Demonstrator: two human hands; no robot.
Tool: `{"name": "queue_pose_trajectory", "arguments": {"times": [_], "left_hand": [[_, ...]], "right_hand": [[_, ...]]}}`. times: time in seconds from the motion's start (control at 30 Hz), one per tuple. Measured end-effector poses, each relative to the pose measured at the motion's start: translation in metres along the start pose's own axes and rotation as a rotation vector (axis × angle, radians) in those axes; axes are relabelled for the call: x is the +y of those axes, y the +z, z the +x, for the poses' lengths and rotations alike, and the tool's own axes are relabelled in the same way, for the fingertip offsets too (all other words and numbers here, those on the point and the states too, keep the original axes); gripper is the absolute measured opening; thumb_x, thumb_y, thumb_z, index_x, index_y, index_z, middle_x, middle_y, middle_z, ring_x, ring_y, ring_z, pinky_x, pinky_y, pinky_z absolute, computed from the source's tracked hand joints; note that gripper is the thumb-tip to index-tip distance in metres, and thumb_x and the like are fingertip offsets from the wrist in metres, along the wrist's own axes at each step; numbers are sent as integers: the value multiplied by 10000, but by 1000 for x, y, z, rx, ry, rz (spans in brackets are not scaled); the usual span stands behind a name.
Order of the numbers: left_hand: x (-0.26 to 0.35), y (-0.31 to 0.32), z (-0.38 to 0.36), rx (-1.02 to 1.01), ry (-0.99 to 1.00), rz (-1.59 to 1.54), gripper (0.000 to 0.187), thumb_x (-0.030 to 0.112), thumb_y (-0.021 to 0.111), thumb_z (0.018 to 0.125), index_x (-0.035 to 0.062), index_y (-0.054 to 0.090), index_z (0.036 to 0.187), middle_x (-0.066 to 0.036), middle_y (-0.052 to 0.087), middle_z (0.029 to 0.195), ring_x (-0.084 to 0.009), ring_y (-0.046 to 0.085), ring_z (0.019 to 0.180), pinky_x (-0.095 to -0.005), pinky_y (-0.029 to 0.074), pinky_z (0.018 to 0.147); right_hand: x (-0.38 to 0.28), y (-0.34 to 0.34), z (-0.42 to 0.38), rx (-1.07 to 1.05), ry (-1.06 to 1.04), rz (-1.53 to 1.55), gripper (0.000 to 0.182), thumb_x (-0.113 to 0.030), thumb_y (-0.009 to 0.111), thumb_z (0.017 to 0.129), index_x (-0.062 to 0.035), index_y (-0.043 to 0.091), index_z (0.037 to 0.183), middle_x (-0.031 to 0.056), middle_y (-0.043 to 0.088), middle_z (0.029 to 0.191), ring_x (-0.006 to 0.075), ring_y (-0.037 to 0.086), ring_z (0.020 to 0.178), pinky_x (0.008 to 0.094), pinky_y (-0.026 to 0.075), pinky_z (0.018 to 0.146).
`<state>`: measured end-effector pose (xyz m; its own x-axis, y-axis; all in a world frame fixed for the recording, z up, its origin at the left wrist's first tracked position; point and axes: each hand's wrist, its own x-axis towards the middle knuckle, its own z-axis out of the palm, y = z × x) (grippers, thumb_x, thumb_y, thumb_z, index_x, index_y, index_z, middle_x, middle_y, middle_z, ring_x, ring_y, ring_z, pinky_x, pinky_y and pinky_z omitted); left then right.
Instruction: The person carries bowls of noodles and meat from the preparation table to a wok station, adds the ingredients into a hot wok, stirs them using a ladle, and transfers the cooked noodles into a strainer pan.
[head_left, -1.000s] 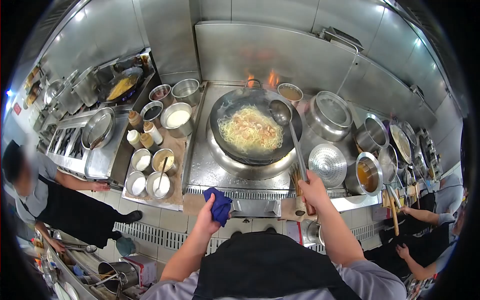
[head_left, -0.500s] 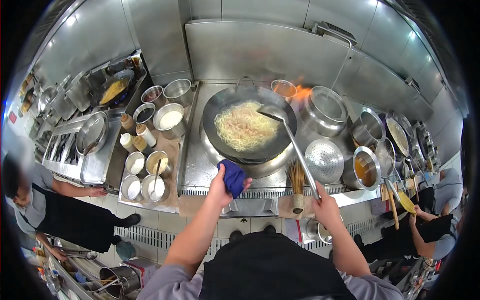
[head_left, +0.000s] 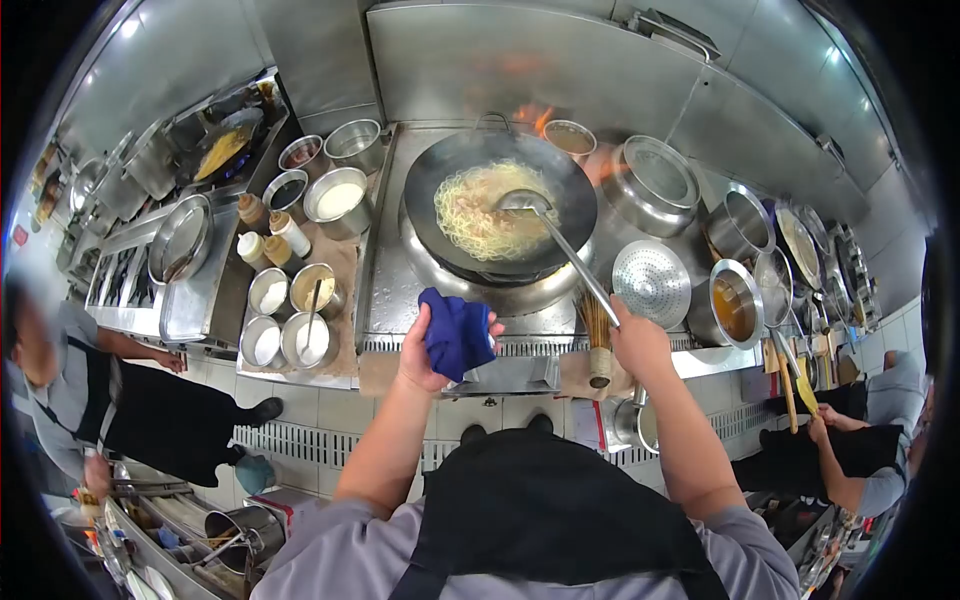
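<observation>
A folded blue cloth (head_left: 457,335) lies in my left hand (head_left: 425,352), its fingers curled around it, in front of the wok. My right hand (head_left: 640,342) is closed around the handle of a long metal ladle (head_left: 572,257). The ladle's bowl rests on pale noodles (head_left: 487,212) with small pinkish pieces, inside a large dark wok (head_left: 572,180). Below the ladle handle, near my right hand, stands a bamboo brush (head_left: 599,350).
Left of the wok are metal pots of ingredients, such as a white one (head_left: 338,200), and squeeze bottles (head_left: 290,232). Flames (head_left: 535,118) rise behind. To the right are a perforated strainer (head_left: 650,286), a lidded pot (head_left: 655,185) and co-workers (head_left: 850,430); another person (head_left: 130,400) stands left.
The ladle's bowl has moved left and down onto the noodles, and my right hand has moved up the view. My left hand has drawn slightly back from the wok with the cloth.
</observation>
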<state>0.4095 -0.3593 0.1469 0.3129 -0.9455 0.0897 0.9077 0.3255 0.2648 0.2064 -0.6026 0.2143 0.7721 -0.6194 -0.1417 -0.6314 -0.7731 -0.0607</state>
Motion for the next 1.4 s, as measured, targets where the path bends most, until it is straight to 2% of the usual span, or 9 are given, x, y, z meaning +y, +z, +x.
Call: {"name": "queue_pose_trajectory", "arguments": {"times": [0.13,0.27,0.4,0.53,0.67,0.8,0.93,1.07,1.4], "left_hand": [[-11,-10,-9,-104,-20,-51,712,537,453,887,-41,381,1297,-246,410,1330,-418,402,1236,-581,316,1024],[-14,25,-16,-21,25,10,836,600,425,870,-61,282,1362,-216,340,1403,-363,339,1304,-496,328,1048],[-22,21,-23,-10,42,136,964,725,357,805,-40,260,1384,-193,326,1422,-273,348,1313,-412,341,1051],[-21,11,-28,57,92,271,949,777,312,776,45,316,1379,-141,412,1368,-262,418,1255,-430,350,1042],[-11,14,-39,177,77,201,807,595,518,837,38,310,1383,-111,454,1317,-237,428,1245,-380,366,1025],[0,23,-39,107,44,538,713,199,690,815,63,299,1396,-97,446,1317,-198,426,1224,-355,352,1020],[-4,68,-32,60,255,806,656,87,677,819,44,322,1369,-82,484,1260,-165,477,1150,-330,405,954],[-8,55,-19,277,276,995,313,157,556,927,13,503,1200,-41,565,1092,-96,538,959,-261,450,841],[17,111,-17,415,544,1618,254,235,576,909,-13,617,876,-83,591,711,-161,560,656,-284,451,641]], "right_hand": [[-14,-1,11,-78,37,-50,531,-213,558,839,-100,396,1332,166,623,929,333,620,870,444,498,745],[-56,-20,-2,390,-397,295,470,-146,678,770,-51,519,1201,158,516,1142,321,515,1068,400,442,876],[-138,-51,-19,137,-722,841,336,-122,720,718,-33,593,1016,147,512,1157,320,481,1119,373,404,932],[-150,-23,-9,232,-954,669,250,-101,719,713,-20,522,844,121,537,1090,315,511,1054,353,420,899],[-135,-52,-7,-212,-707,723,200,-44,660,738,-19,523,882,88,526,866,209,538,768,304,444,746],[-122,-60,-2,-215,-610,1092,265,11,605,788,-36,510,1030,55,557,1003,153,561,952,282,432,843],[-108,-59,0,-64,-723,1083,303,29,581,811,-28,534,1104,66,577,1058,151,556,995,268,419,875],[-98,-76,-4,-178,-613,1011,256,16,570,821,-17,568,1075,58,589,1017,131,548,981,260,417,873],[-91,-45,-9,-197,-736,787,231,-236,627,866,-25,537,896,61,551,828,165,523,784,303,436,723]]}}
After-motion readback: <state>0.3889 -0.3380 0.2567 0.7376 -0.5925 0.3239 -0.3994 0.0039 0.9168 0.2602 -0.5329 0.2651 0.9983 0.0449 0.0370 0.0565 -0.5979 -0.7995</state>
